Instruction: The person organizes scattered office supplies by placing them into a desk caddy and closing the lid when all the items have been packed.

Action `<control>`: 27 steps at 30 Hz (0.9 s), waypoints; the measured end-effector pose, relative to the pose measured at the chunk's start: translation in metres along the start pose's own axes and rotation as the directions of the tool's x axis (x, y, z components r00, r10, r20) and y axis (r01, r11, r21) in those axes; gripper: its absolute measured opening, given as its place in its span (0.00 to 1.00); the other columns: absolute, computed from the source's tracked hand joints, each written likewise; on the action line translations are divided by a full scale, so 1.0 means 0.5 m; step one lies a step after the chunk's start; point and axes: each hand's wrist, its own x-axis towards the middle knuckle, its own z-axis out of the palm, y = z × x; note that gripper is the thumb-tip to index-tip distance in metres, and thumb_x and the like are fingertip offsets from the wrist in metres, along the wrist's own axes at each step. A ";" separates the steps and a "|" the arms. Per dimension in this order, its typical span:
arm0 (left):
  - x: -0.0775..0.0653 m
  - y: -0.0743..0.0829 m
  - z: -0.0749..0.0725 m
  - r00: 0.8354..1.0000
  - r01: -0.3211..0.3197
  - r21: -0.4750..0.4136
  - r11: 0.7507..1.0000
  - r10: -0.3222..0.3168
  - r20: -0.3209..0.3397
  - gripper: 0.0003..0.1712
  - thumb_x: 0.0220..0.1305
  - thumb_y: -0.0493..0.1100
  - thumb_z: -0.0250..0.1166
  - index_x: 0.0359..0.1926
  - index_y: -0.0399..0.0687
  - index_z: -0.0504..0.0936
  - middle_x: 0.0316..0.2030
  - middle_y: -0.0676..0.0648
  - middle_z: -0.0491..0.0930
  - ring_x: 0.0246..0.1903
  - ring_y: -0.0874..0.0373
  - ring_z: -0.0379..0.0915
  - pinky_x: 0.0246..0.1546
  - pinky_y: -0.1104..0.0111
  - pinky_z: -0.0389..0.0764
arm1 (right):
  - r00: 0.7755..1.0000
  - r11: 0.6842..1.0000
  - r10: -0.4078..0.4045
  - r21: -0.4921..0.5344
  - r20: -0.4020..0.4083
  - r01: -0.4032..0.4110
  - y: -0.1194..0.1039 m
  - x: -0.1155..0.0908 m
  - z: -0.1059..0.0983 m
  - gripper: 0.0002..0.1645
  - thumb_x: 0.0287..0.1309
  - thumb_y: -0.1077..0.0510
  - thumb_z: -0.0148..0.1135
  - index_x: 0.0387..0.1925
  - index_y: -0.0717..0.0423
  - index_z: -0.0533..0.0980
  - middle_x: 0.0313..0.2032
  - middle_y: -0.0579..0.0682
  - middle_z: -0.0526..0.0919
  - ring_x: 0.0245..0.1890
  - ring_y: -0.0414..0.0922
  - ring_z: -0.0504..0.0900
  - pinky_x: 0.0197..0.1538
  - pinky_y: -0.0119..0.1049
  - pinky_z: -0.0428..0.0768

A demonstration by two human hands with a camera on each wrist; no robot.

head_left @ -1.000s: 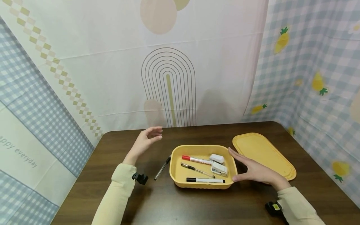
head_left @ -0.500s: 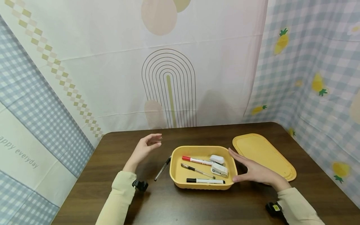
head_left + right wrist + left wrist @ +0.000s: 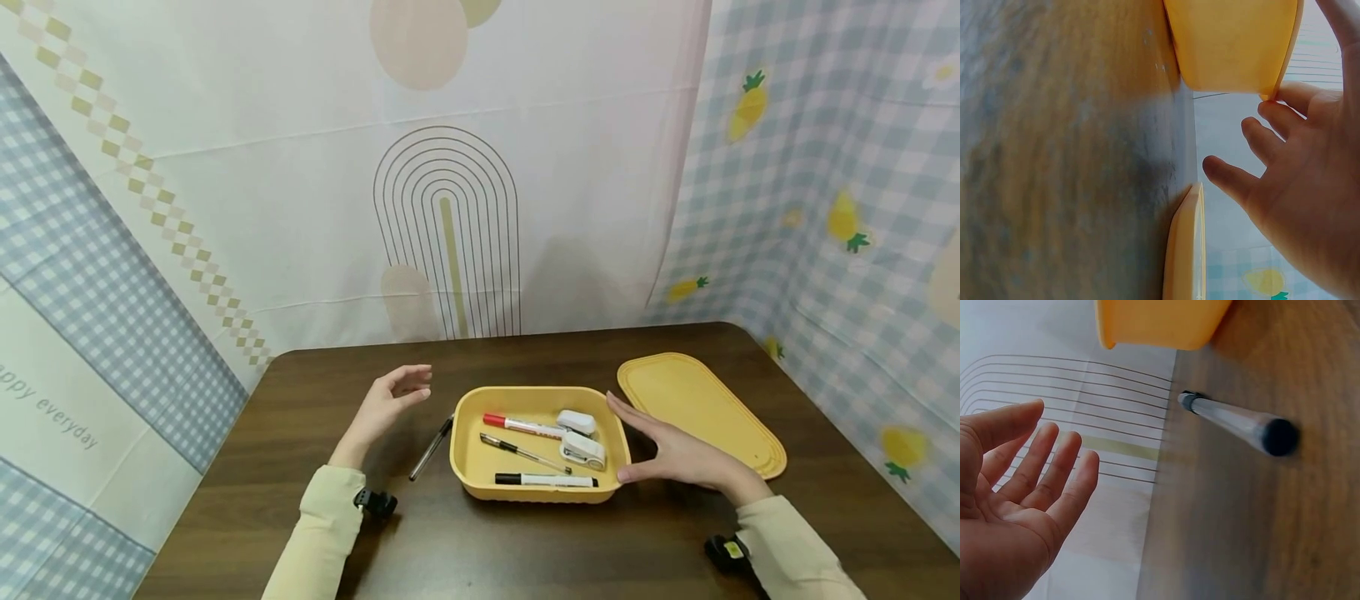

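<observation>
A yellow plastic box (image 3: 468,450) stands on the table. In it lie a red-capped marker (image 3: 525,424), a black-capped marker (image 3: 547,480), a clear pen (image 3: 521,452) and two small white staplers (image 3: 582,450) (image 3: 576,421). My right hand (image 3: 678,450) touches the box's right rim, thumb near the front corner and forefinger near the back one; its other fingers extend loosely in the right wrist view. Left of the box, my left hand (image 3: 378,408) hovers with relaxed fingers and holds nothing. Another pen (image 3: 431,448) lies on the table between that hand and the box.
A yellow lid (image 3: 705,408) lies flat on the table at the back right, behind my right hand. The dark wooden table (image 3: 480,550) ends at a patterned cloth (image 3: 337,208) hanging behind it, and a checked cloth (image 3: 862,275) hangs on the right.
My left hand has come down slightly, toward me. The right hand stays at the box's right rim, and the things in the box have not moved.
</observation>
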 end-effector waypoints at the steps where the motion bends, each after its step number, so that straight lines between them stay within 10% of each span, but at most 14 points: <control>1: -0.001 -0.003 0.001 1.000 0.006 -0.001 1.000 -0.006 -0.001 0.23 0.66 0.34 0.68 0.62 0.40 0.79 0.56 0.37 0.80 0.54 0.45 0.78 0.49 0.70 0.80 | 1.000 1.000 -0.001 -0.006 -0.002 0.001 0.000 0.000 0.001 0.64 0.51 0.41 0.77 0.80 0.34 0.46 0.79 0.46 0.45 0.76 0.58 0.48 0.68 0.65 0.56; 27: -0.015 -0.026 0.048 0.983 0.029 0.317 0.948 -0.085 0.164 0.21 0.62 0.36 0.70 0.56 0.38 0.82 0.47 0.42 0.84 0.41 0.52 0.83 0.42 0.60 0.82 | 1.000 1.000 0.001 0.020 0.001 -0.001 -0.001 -0.001 0.001 0.64 0.52 0.42 0.77 0.81 0.38 0.47 0.79 0.51 0.45 0.77 0.58 0.47 0.68 0.66 0.55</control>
